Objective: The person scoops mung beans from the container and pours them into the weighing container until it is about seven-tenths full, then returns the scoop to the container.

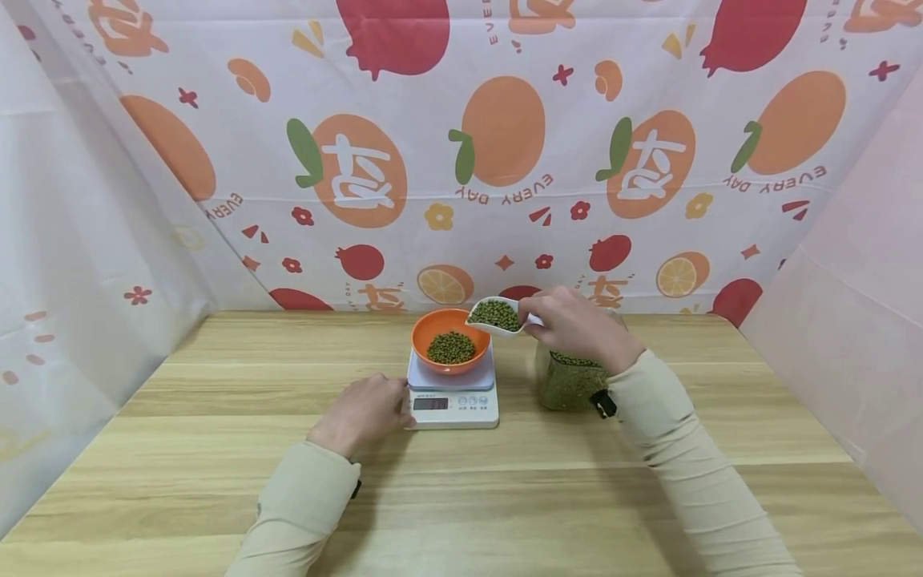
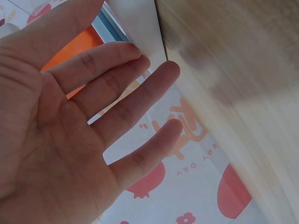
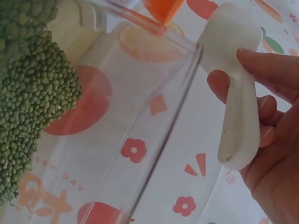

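My right hand (image 1: 573,320) grips a white scoop (image 3: 243,107) by its handle, fingers and thumb around it. In the head view the scoop is heaped with green mung beans (image 1: 496,314), its tip over the right rim of an orange bowl (image 1: 425,328). More mung beans lie in the bowl, which sits on a white kitchen scale (image 1: 454,415). My left hand (image 1: 368,410) is at the scale's left side, its fingers (image 2: 126,116) extended and spread in the left wrist view. Figures on the scale's display (image 1: 430,404) are too small to read.
Right of the scale stands a clear container (image 1: 573,393) of mung beans, partly hidden under my right forearm. Its transparent wall is close in the right wrist view. All stand on a wooden table (image 1: 505,497), with a fruit-print cloth (image 1: 433,120) hanging behind.
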A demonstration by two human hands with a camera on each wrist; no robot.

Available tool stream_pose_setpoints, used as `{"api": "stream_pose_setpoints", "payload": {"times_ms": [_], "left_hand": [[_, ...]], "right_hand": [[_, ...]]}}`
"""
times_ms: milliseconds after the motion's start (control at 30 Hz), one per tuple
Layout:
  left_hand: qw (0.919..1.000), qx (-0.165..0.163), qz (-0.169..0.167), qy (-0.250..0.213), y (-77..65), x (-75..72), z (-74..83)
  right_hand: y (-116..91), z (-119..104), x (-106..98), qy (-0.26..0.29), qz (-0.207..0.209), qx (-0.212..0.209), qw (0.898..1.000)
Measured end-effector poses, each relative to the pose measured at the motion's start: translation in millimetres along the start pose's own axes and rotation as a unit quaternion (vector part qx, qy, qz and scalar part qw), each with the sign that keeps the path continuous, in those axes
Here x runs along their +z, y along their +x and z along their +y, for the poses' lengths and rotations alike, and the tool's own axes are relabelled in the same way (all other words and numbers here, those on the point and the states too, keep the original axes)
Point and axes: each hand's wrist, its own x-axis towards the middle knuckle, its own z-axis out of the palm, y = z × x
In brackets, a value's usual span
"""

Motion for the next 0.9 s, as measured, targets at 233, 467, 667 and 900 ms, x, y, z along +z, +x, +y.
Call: {"api": "stream_pose_setpoints", "payload": {"times_ms": [233,467,667,900], "left_hand": [[0.9998,-0.011,-0.008,-0.012,1.1,1.9,0.2],[0.9998,-0.013,-0.007,-0.013,-0.3,3.0,0.3],[1.0000,-0.004,0.002,-0.005,0.8,2.0,-1.1],[1.0000,0.000,0.000,0.004,1.2,-0.3,-0.9]], "right_hand": [[-1.8,1.8,4.9,-0.013,0.000,-0.013,1.000],[-0.9,-0.6,8.2,-0.023,-0.001,-0.008,1.000],[2.9,-2.0,5.8,-0.048,0.001,-0.003,0.999],[7.7,-6.0,2.5,-0.078,-0.001,-0.004,0.997]]}}
